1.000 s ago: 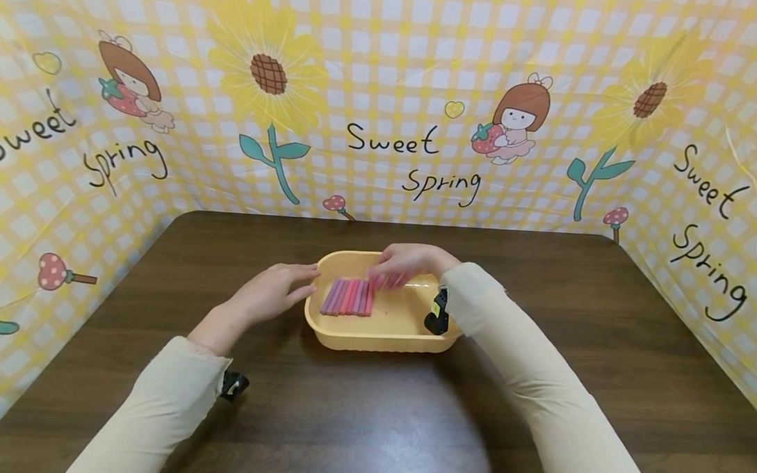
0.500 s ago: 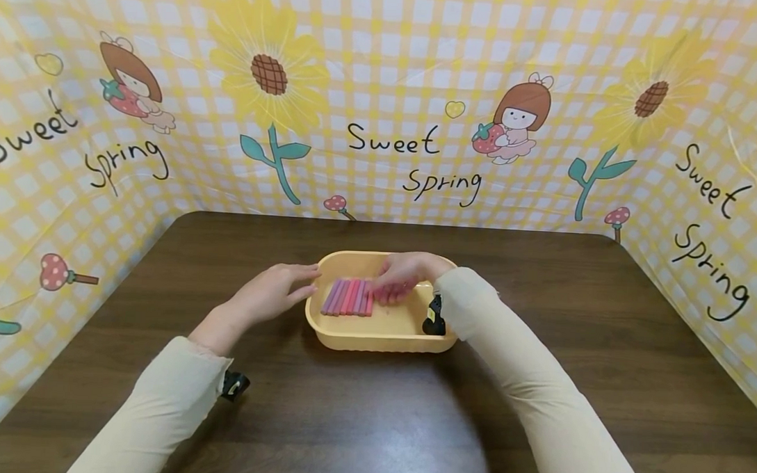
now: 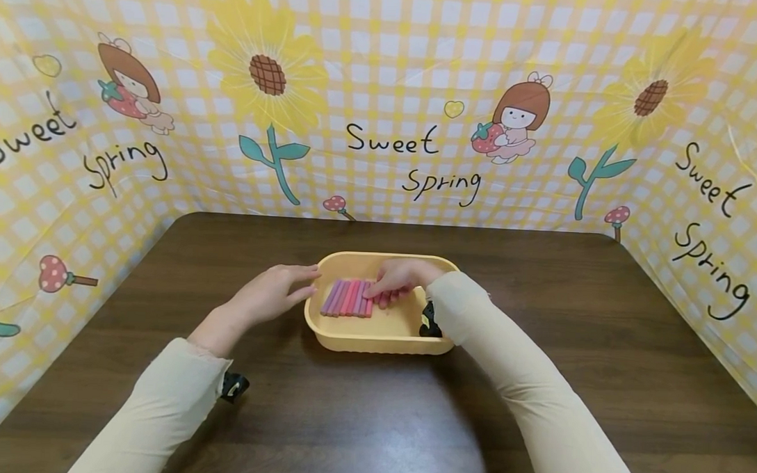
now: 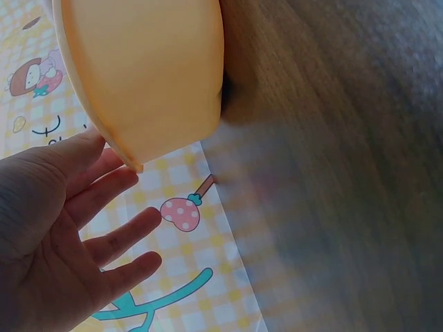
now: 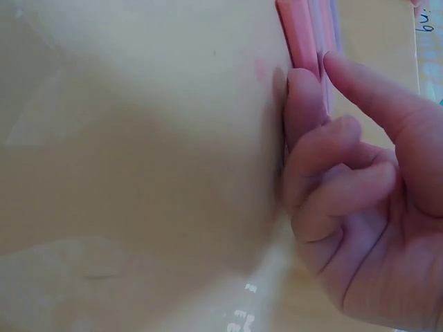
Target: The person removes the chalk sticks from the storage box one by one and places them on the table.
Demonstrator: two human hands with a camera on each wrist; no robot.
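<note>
Inside the yellow tray (image 3: 381,344), the right hand (image 3: 401,278) pinches a pink stick (image 5: 299,34).

A person's right hand (image 3: 398,279) and forearm barred the right side of a yellow tray (image 3: 381,344), while coloured sticks (image 3: 346,298) crowded its left floor. The left hand (image 3: 269,288) stood in the way beside the left rim. Room remained over the tray's near wall, reachable across the wooden tabletop (image 3: 347,416) between the two sleeves (image 3: 518,373).
</note>
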